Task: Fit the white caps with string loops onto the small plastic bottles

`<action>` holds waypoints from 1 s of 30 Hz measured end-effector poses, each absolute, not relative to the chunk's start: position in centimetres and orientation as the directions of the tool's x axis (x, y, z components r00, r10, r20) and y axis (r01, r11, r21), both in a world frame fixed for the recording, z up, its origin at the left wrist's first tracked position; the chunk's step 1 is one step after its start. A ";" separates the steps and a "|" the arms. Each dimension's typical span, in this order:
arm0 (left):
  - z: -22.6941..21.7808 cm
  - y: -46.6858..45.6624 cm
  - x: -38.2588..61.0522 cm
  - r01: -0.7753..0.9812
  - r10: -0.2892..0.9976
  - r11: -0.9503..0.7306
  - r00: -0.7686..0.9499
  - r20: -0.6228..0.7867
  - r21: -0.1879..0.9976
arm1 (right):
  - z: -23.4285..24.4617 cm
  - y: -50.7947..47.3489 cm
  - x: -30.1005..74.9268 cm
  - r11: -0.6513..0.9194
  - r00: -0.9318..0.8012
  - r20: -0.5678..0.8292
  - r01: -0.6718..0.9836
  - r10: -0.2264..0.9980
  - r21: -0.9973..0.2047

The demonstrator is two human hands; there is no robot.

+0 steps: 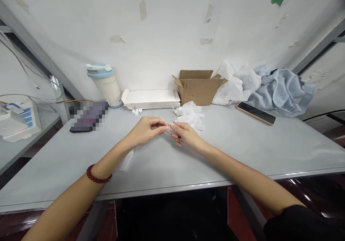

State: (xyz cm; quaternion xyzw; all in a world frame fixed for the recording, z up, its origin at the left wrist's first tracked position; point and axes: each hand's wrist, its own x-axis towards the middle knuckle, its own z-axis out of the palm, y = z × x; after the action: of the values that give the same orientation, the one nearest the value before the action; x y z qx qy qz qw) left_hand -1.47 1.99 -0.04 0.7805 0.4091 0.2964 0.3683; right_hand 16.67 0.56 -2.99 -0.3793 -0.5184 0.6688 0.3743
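My left hand [149, 129] and my right hand [185, 135] meet over the middle of the grey table, fingertips nearly touching. Both are closed in a pinch on something small and whitish between them, mostly covered by the fingers; its kind does not show. Just behind my right hand lies a pile of translucent white plastic pieces [190, 112] with thin ends. Another translucent plastic piece [127, 161] rests on the table below my left wrist, which wears a dark red beaded bracelet [98, 175].
Along the back wall stand a cream cup with a blue lid [106, 86], a stack of white cards or boxes [151, 99], an open cardboard box [198, 90], white plastic bags [231, 84] and blue cloth [283, 90]. A phone [255, 113] lies right; a power strip [24, 119] sits left.
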 end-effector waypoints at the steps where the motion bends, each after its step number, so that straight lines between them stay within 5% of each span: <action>1: -0.1 2.0 -1.4 0.412 0.856 -0.406 0.483 0.182 0.816 | -3.0 0.6 16.7 -0.188 -0.431 -0.124 -0.109 0.894 -0.976; 9: 0.1 1.7 -0.9 0.400 0.871 -0.434 0.414 0.263 0.807 | -2.8 0.7 16.9 -0.120 -0.377 -0.066 -0.121 0.924 -0.985; 23: -0.1 2.7 -1.5 0.392 0.884 -0.188 0.467 -0.018 0.901 | -3.8 0.7 17.0 0.257 -0.265 0.205 0.180 0.942 -0.950; 30: 0.2 2.0 -1.3 0.465 0.855 -0.409 0.497 0.151 0.785 | -4.1 1.1 17.0 0.179 -0.278 0.152 0.077 0.949 -0.981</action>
State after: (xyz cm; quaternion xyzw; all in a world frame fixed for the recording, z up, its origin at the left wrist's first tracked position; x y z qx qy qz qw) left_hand -1.34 1.98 0.23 0.7916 0.4168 0.2793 0.3489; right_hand 16.98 1.14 -4.08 -0.4079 -0.6284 0.4939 0.4413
